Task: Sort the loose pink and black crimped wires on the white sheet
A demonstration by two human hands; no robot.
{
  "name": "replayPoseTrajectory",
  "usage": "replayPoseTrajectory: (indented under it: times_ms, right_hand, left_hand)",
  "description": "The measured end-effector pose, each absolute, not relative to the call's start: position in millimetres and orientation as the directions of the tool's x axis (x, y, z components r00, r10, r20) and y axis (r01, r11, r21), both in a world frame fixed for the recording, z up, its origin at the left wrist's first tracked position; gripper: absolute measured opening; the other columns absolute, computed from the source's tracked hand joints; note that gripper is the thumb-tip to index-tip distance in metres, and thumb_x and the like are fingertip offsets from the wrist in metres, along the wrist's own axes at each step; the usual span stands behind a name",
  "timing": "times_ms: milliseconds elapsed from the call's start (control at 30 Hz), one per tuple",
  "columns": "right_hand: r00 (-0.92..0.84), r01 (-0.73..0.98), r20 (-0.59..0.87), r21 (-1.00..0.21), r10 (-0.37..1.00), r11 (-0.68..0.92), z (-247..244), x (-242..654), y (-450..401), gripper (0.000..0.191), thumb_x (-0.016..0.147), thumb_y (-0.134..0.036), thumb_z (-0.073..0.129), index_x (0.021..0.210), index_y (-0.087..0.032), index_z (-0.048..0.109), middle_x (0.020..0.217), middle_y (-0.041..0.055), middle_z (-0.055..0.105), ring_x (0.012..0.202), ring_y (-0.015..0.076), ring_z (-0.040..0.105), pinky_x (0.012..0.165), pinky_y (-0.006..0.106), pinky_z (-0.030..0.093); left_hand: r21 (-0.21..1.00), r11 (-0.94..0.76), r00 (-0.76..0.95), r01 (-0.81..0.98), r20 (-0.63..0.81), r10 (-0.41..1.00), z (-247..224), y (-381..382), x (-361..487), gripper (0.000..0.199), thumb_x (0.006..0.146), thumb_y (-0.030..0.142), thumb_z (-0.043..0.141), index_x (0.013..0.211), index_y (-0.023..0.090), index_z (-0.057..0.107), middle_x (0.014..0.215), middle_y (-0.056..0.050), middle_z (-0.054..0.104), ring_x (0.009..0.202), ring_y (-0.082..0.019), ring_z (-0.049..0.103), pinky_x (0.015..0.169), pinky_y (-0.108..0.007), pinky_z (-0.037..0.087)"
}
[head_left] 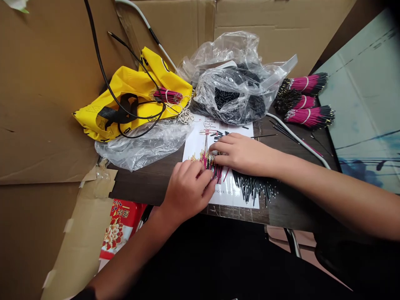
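Observation:
A pile of thin pink and black wires [203, 159] with gold and silver tips lies on a printed white sheet [225, 199]. My left hand [190, 187] is at the near left of this pile, fingers curled and thumb close to the index finger. From the right, my right hand [239, 153] reaches over the same pile with bent fingers. The fingertips of both hands are partly hidden, so what they pinch cannot be made out. Many black wires [254, 187] lie fanned out below my right wrist. Short black tube pieces [218, 134] are scattered beyond my right fingers.
Behind the sheet sits a clear plastic bag [240, 89] of black pieces. A yellow bag [125, 93] carries a tied pink bundle [168, 96], string [186, 116] and a black cable [99, 58]. Several banded wire bundles [309, 116] lie at right. Cardboard walls [265, 33] enclose the back.

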State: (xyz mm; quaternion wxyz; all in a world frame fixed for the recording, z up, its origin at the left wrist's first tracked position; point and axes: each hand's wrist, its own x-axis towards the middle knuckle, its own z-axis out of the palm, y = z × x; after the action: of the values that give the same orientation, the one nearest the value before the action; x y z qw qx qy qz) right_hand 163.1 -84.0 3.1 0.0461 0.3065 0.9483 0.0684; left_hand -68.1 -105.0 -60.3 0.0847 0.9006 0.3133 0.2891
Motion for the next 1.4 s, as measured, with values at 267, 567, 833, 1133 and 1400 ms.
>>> replayPoseTrajectory:
  times_ms: [267,567,833,1133,1400]
  right_hand:
    - [-0.776,0.627,0.025,0.151,0.631,0.765,3.4,169.4,-86.3,0.024,0.101,-0.031,0.052,0.106,-0.016,0.07,0.114,0.0114,0.067,0.099,0.0233,0.055,0.084,0.039,0.038]
    - [-0.781,0.613,-0.014,0.168,0.624,0.772,8.7,184.0,-97.2,0.022,0.101,-0.026,0.052,0.111,-0.016,0.069,0.119,0.0114,0.065,0.105,0.0242,0.055,0.086,0.039,0.041]
    - [-0.808,0.579,-0.027,0.149,0.589,0.801,18.1,180.2,-99.6,0.019,0.099,-0.027,0.056,0.1,-0.016,0.072,0.116,0.0126,0.065,0.1,0.0234,0.055,0.081,0.039,0.042]
    - [-0.849,0.485,-0.087,0.264,0.521,0.834,11.6,174.1,-108.9,0.012,0.1,-0.021,0.052,0.099,-0.019,0.064,0.116,0.0098,0.064,0.101,0.0232,0.055,0.079,0.037,0.042]
    - [-0.882,0.47,0.131,0.312,0.452,0.826,17.6,138.6,-100.7,0.018,0.104,-0.023,0.045,0.103,-0.02,0.062,0.115,0.0062,0.064,0.104,0.0219,0.053,0.089,0.039,0.04]
  left_hand:
    - [0.327,-0.822,0.614,0.467,0.549,0.567,-70.6,-112.3,-66.3,0.014,0.091,0.026,0.063,0.1,0.021,0.071,0.104,-0.007,0.07,0.099,-0.026,0.056,0.09,-0.045,0.041]
    - [0.305,-0.85,0.634,0.428,0.569,0.524,-69.3,-113.3,-65.6,0.024,0.09,0.026,0.064,0.112,0.018,0.07,0.114,-0.006,0.072,0.106,-0.027,0.056,0.096,-0.048,0.041]
    - [0.272,-0.863,0.647,0.426,0.576,0.5,-68.2,-114.5,-62.1,0.023,0.09,0.026,0.064,0.111,0.019,0.07,0.118,-0.007,0.071,0.111,-0.029,0.056,0.1,-0.05,0.04]
    - [0.435,-0.796,0.562,0.421,0.563,0.606,-63.3,-121.7,-71.5,0.007,0.088,0.026,0.066,0.091,0.02,0.07,0.087,-0.005,0.067,0.088,-0.023,0.054,0.083,-0.042,0.043]
    - [0.39,-0.74,0.538,0.548,0.513,0.669,-62.0,-124.4,-85.9,0.021,0.092,0.024,0.058,0.072,0.02,0.056,0.067,-0.002,0.054,0.072,-0.02,0.045,0.073,-0.039,0.035]
